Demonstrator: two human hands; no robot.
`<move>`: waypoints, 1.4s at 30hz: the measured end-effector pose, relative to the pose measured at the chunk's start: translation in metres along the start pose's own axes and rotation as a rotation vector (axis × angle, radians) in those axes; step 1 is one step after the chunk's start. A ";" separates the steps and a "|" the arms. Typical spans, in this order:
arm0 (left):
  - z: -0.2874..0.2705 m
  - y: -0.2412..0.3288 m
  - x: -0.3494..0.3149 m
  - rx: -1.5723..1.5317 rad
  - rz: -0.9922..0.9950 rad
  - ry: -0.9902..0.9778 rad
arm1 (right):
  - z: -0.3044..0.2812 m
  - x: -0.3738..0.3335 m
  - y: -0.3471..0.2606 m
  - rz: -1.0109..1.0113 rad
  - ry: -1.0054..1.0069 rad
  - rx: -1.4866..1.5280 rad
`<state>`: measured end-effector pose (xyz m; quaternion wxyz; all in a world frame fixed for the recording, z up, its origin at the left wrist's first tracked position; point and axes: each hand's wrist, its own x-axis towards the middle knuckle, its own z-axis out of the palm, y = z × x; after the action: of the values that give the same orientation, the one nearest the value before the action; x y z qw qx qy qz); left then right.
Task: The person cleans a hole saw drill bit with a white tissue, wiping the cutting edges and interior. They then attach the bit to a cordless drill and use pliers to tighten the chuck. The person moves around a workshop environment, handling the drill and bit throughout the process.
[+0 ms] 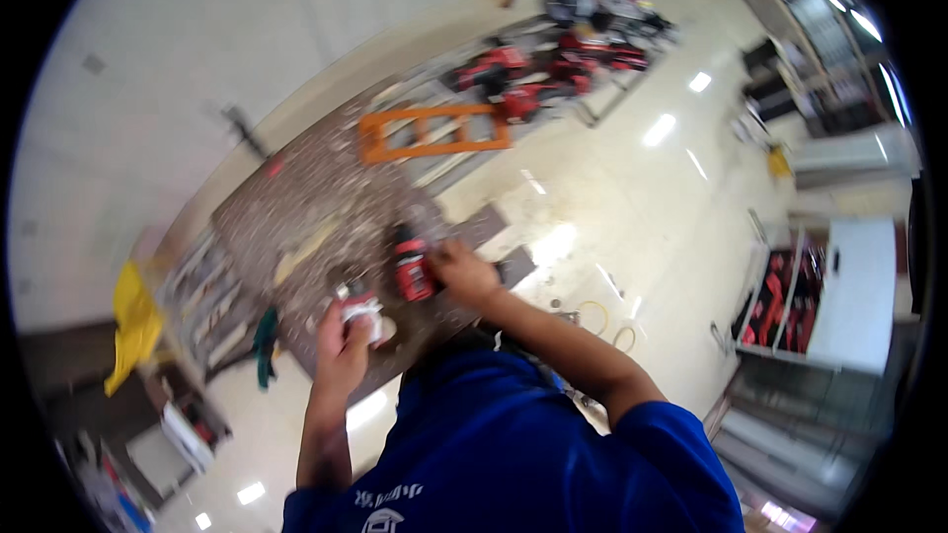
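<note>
My left hand [342, 350] is closed round a small red-and-white thing [362, 316], its kind blurred, over the near part of a brown, scratched worktop [296, 188]. To its right a red and black power tool [413, 271], shaped like a cordless drill, is on the worktop. My right hand [464, 274] is beside that tool, fingertips at its right edge; motion smears the fingers, so whether they grip it I cannot make out. Pale dust and scraps lie across the worktop beyond both hands.
An orange frame [434, 133] lies at the far end of the worktop, with several red and black power tools [523, 84] behind it. A yellow cloth or bag [133, 321] hangs at the left. A white cart with red things inside [785, 296] stands at the right.
</note>
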<state>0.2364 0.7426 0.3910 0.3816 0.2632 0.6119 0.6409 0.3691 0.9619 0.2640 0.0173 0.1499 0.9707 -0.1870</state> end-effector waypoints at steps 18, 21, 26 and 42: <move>0.417 -0.010 0.151 -0.141 -0.149 -0.697 | -0.075 -0.273 0.294 0.316 0.645 0.573; 0.523 -0.042 0.168 -0.277 -0.373 -0.927 | -0.131 -0.354 0.374 0.500 0.804 0.611; 0.683 -0.067 0.216 -0.320 -0.423 -1.165 | -0.210 -0.463 0.535 0.792 1.123 0.574; 1.172 -0.092 0.705 -0.075 -0.039 -1.263 | -0.001 -0.736 0.736 1.259 0.500 1.037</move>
<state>0.7922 1.9943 0.3408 0.6899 0.5658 0.2502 0.3759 1.2907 1.4037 0.0673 -0.1675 0.6875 0.4732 -0.5247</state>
